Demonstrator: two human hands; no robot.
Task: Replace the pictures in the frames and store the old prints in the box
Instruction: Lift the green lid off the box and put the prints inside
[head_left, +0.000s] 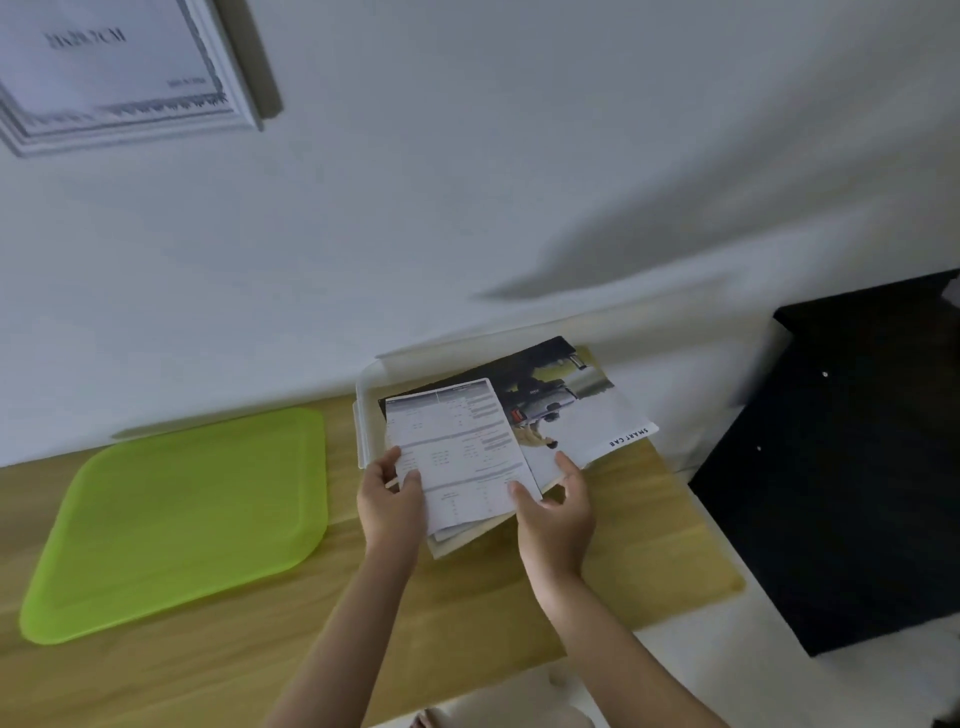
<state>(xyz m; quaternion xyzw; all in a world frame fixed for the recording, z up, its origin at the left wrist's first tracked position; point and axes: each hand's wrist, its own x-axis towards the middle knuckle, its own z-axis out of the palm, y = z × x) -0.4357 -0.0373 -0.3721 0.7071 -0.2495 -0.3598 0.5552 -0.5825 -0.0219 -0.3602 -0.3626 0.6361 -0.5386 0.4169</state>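
Note:
A printed sheet with tables (457, 447) lies on top of a small stack of prints over the clear plastic box (366, 395) at the table's far edge. My left hand (389, 501) pinches the stack's left edge. My right hand (556, 514) holds the stack's lower right corner, thumb on top. Under the sheet a larger car print marked "SMART CAR" (582, 410) sticks out to the right over the box's rim. A white picture frame (130, 73) with a paper inside hangs on the wall at the upper left.
A lime-green lid (182, 519) lies flat on the wooden table (467, 613) to the left of the box. A black cabinet (852, 467) stands to the right of the table. The white wall runs right behind the box.

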